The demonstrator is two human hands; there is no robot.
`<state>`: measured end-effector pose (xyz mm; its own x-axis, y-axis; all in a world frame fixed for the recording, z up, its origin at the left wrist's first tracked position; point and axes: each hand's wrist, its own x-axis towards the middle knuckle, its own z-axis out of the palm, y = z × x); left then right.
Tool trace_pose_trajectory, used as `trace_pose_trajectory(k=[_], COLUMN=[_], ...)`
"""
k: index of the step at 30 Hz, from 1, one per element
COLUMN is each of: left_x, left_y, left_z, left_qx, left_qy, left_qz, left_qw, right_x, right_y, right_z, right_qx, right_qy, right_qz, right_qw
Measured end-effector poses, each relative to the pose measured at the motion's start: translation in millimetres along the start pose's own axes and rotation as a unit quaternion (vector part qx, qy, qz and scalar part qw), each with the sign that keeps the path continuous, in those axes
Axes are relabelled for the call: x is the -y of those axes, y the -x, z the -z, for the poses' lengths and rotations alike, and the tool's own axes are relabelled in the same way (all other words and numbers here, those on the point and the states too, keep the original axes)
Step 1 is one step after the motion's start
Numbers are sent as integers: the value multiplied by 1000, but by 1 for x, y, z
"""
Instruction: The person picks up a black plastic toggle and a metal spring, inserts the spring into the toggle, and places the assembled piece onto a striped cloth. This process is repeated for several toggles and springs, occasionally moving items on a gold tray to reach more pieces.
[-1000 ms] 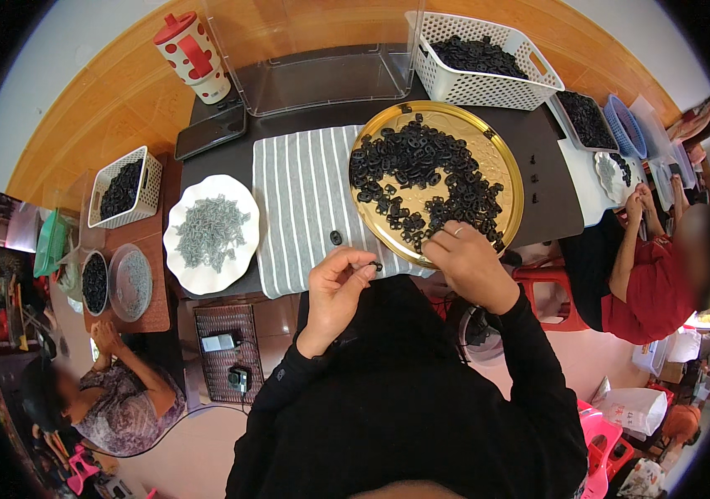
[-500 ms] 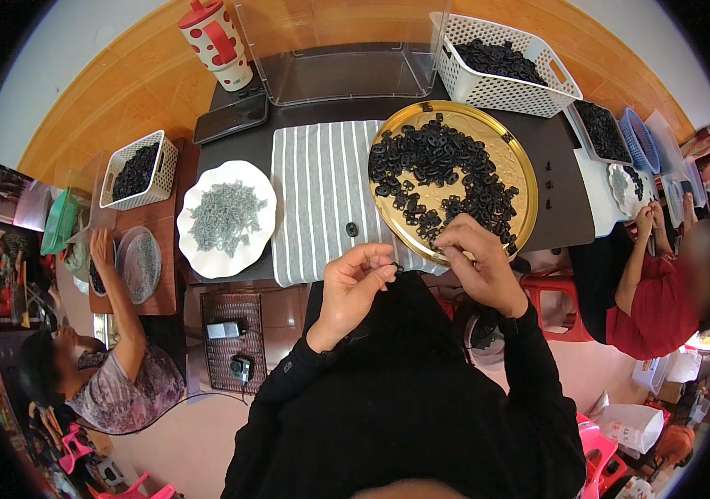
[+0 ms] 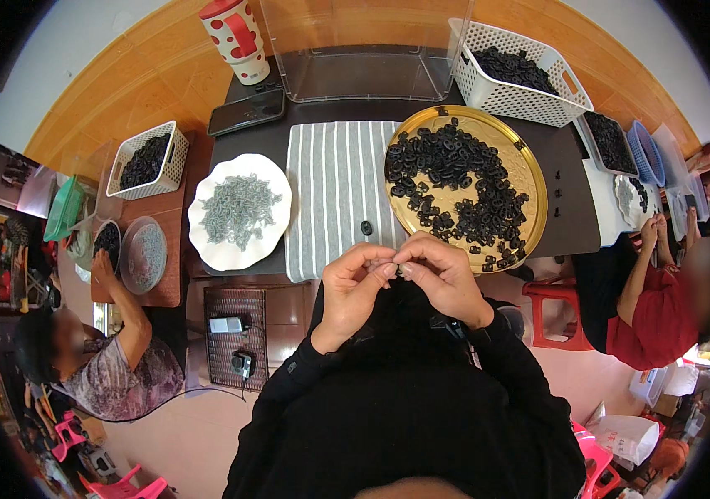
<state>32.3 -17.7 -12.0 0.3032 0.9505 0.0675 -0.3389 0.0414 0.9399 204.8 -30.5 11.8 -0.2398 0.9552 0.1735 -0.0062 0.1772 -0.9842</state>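
Note:
In front of my body my left hand (image 3: 353, 293) and my right hand (image 3: 445, 281) meet fingertip to fingertip. Both pinch at a small black plastic part, mostly hidden by the fingers. Just beyond them lies a grey-and-white striped cloth (image 3: 330, 183), with one oval black piece (image 3: 366, 227) on it. A round gold tray (image 3: 529, 179) to the right holds a heap of black plastic pieces (image 3: 446, 158). On the left, a white scalloped plate (image 3: 203, 241) bears a pile of small grey translucent pieces (image 3: 242, 208).
A clear plastic box (image 3: 363, 75) stands at the back, beside a phone (image 3: 247, 112) and a dotted tumbler (image 3: 237, 41). White baskets (image 3: 521, 100) of black pieces flank the table. Co-workers sit left (image 3: 122, 374) and right (image 3: 662, 316). A red stool (image 3: 554, 312) is at my right.
My right hand has left the edge of the gold tray and come left to my left hand, so their fingertips now touch. The view has shifted slightly.

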Motion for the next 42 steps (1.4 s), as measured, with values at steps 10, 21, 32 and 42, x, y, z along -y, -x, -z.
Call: trace_pose_trajectory(k=[10,21,32,42], left_x=[-3,-7,0,-7], left_y=[-1,3,11,14], left_z=[4,6,9,42], left_qx=[-26,-37,-64,-109], left_qy=[25,9,-19,58], left_qz=[-23,-29,-81,-55], left_qw=[999,999,994,991], right_x=[-5,-7,-8,-6], right_y=[0,-2,-4,-27], right_z=[-24,-28,-37,-39], right_qx=[-122,-110,-95,-98], right_qy=[-109,-44,122,279], right_qz=[-21,12,54,66], right_qw=[986,993,986,953])
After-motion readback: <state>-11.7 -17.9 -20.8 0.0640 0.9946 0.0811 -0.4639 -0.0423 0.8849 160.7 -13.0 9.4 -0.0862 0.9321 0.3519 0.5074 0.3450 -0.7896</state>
